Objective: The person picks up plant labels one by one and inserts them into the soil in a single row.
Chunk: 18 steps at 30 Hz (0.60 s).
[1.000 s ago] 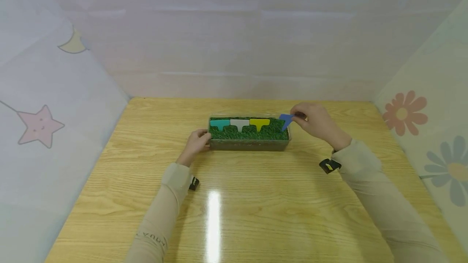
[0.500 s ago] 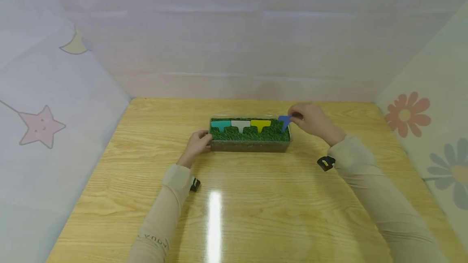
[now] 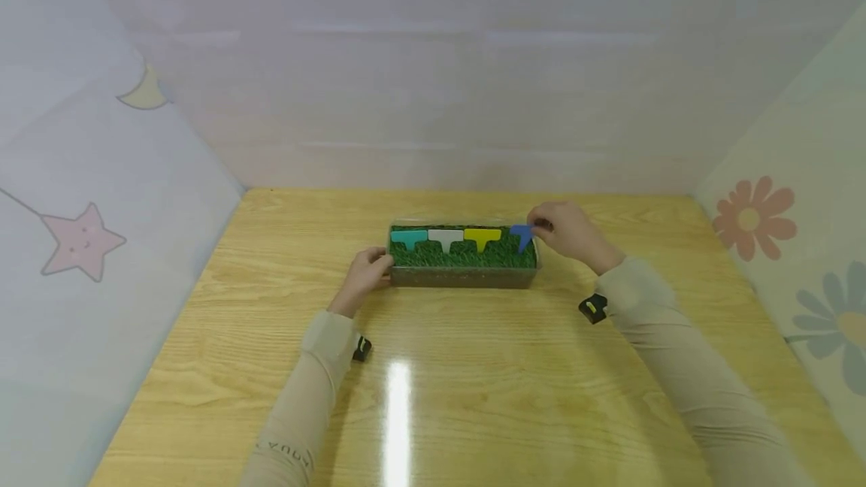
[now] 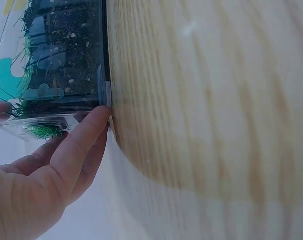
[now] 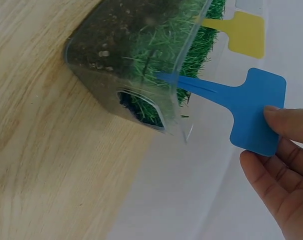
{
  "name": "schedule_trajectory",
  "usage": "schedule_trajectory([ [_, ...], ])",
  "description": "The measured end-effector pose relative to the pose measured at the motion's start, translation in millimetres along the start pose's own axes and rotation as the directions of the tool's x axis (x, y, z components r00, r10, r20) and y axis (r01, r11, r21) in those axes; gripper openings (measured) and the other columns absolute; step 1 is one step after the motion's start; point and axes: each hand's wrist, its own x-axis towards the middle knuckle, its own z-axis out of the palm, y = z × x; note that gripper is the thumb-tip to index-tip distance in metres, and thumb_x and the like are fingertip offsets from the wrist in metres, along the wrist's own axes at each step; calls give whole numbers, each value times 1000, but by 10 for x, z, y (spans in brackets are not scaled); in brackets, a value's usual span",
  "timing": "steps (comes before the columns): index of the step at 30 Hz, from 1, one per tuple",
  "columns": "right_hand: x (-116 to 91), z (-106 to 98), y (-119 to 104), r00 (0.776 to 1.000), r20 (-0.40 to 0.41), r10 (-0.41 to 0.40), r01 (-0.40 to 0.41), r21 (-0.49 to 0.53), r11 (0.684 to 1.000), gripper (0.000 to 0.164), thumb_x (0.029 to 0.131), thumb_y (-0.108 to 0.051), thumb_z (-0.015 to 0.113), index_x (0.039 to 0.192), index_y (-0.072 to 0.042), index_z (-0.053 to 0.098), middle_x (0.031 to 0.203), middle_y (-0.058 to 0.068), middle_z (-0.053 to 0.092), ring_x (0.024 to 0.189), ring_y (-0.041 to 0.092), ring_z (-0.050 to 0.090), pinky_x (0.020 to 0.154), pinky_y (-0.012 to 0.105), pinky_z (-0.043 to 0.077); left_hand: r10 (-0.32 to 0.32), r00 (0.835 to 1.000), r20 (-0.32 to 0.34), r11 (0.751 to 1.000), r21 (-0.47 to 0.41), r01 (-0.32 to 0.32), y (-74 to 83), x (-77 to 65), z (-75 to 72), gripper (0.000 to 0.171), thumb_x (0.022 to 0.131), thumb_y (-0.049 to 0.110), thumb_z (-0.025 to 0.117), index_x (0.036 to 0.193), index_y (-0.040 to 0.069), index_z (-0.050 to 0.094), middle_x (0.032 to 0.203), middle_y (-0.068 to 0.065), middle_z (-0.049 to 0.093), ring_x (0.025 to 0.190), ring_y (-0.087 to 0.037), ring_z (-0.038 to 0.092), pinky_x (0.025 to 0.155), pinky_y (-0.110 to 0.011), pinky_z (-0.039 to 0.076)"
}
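A clear planter box [image 3: 467,277] of dark soil and green grass stands on the table. My left hand [image 3: 365,273] grips its left end; in the left wrist view its fingers [image 4: 74,150] touch the end wall and lower edge. My right hand [image 3: 571,234] pinches the head of a blue T-shaped plant label [image 5: 259,112] between thumb and fingers. The label tilts at the box's right end, its pointed stem down in the grass. Teal [image 3: 409,237], white [image 3: 446,237] and yellow [image 3: 482,237] labels stand in a row to its left.
The wooden table [image 3: 467,382] carries the box near its back edge. A pale sheet wall [image 3: 440,96] rises behind, with printed side sheets at left and right. Black wrist cameras sit at both cuffs.
My right hand has moved slightly left and down with the blue label, whose stem has sunk lower into the grass. The left hand stays at the box's end.
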Motion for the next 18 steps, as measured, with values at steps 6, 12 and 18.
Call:
schedule_trajectory([
  [6, 0, 49, 19, 999, 28, 18, -18, -8, 1000, 7, 84, 1, 61, 89, 0, 66, 84, 12, 65, 71, 22, 59, 63, 38, 50, 12, 1000, 2, 1000, -2, -12, 5, -6, 4, 45, 93, 16, 43, 134, -3, 39, 124, -20, 48, 107, -32, 53, 86, -42, 47],
  [12, 8, 103, 25, 999, 41, 16, -15, -27, 1000, 6, 83, 1, 62, 88, 1, 66, 82, 12, 65, 69, 21, 59, 62, 37, 50, 19, 1000, -2, 1000, 1, -19, -2, 6, 3, 45, 92, 16, 43, 133, -3, 40, 123, -20, 49, 106, -31, 54, 85, -41, 48],
  [18, 12, 177, 39, 999, 31, 14, -13, -27, 1000, 6, 83, 1, 63, 88, 1, 67, 82, 11, 65, 68, 20, 60, 62, 36, 50, 19, 1000, -3, 1000, 7, -19, -5, 5, -4, 45, 92, 16, 43, 133, -2, 40, 124, -20, 49, 107, -32, 53, 86, -41, 47],
])
